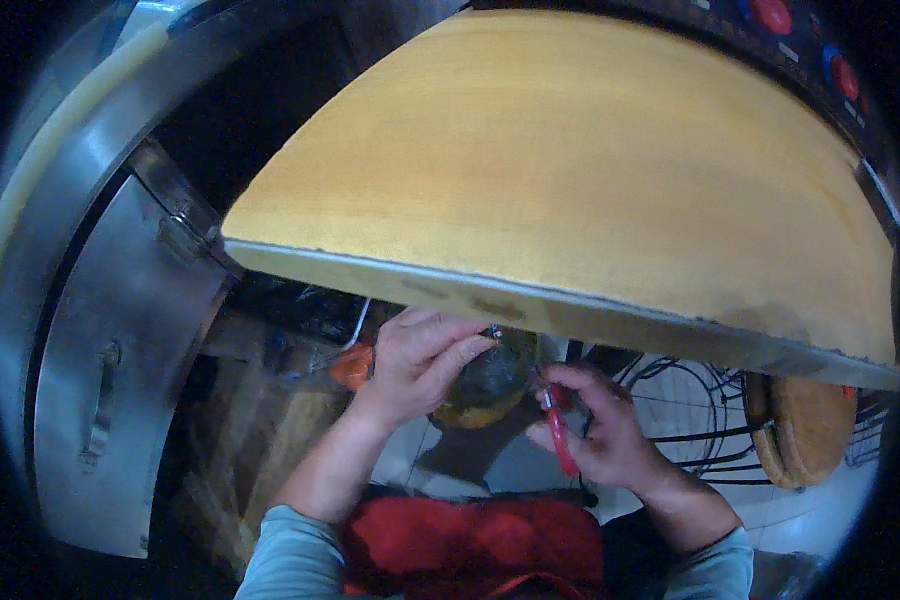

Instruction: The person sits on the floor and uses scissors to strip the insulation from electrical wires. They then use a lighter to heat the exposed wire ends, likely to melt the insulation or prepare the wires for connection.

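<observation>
Just below the board's near edge, my left hand (420, 360) has its thumb and forefinger pinched together. A tiny shiny thing (493, 332) shows at their tips, too small to name. To the right, my right hand (605, 425) is closed round a small tool with a red handle (560, 440). Its short metal end points up toward the board, and its kind is unclear. Between and below my hands sits a dark, roundish container (495, 375) with a yellowish lower part. Its contents are blurred, and the board covers its far side.
A thick yellow board (570, 180) spreads above and beyond my hands. On the left stands a metal cabinet door (120, 370) with a handle. An orange thing (353, 367) lies by my left wrist. Round brown boards (815, 430) stand in a black wire rack (715, 436) at right.
</observation>
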`<state>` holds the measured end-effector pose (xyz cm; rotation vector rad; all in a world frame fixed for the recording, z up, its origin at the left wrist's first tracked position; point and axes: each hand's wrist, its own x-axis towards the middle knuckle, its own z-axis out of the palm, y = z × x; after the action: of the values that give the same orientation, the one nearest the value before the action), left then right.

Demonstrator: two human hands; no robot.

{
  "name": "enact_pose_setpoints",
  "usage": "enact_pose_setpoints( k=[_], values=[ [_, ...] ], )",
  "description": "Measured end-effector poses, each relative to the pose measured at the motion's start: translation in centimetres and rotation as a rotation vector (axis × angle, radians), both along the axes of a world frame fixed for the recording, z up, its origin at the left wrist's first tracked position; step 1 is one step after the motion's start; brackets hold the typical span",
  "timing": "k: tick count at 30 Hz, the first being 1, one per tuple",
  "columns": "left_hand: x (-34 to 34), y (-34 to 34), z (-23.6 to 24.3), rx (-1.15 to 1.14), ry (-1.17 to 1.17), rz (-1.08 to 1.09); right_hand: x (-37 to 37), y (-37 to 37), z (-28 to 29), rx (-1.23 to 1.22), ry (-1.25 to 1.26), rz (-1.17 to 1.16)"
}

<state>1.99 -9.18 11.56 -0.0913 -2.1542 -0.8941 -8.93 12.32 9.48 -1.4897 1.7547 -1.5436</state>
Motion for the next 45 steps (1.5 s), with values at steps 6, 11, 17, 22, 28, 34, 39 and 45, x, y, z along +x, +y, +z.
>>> enact_pose_setpoints(
  k=[6,11,17,22,28,34,39,45],
  values=[
    [0.0,-0.2,-0.1,0.038,0.051,-0.028,-0.1,-1.2,0.5,-0.078,0.358,-0.112],
    [0.4,0.4,-0.3,0.065,0.01,0.031,0.3,-1.6,0.8,-0.123,0.414,-0.129],
    [-0.2,0.0,-0.8,0.15,-0.005,-0.006,0.7,-2.0,-0.5,-0.117,0.301,-0.15],
    [0.1,-0.3,0.7,0.01,-0.014,-0.047,0.6,-1.8,0.1,-0.051,0.294,-0.161],
    [0.1,-0.7,0.8,-0.169,0.008,-0.015,0.1,-1.7,-0.2,-0.128,0.465,-0.176],
    [0.7,-0.1,1.4,-0.221,-0.045,0.071,0.0,-1.2,0.7,-0.093,0.596,-0.205],
    [0.3,0.5,0.8,-0.194,0.02,0.023,0.2,-1.0,-0.5,-0.023,0.419,-0.123],
    [0.6,0.5,0.6,-0.125,0.054,0.01,1.5,-1.5,-0.9,0.084,0.043,-0.072]
  ],
)
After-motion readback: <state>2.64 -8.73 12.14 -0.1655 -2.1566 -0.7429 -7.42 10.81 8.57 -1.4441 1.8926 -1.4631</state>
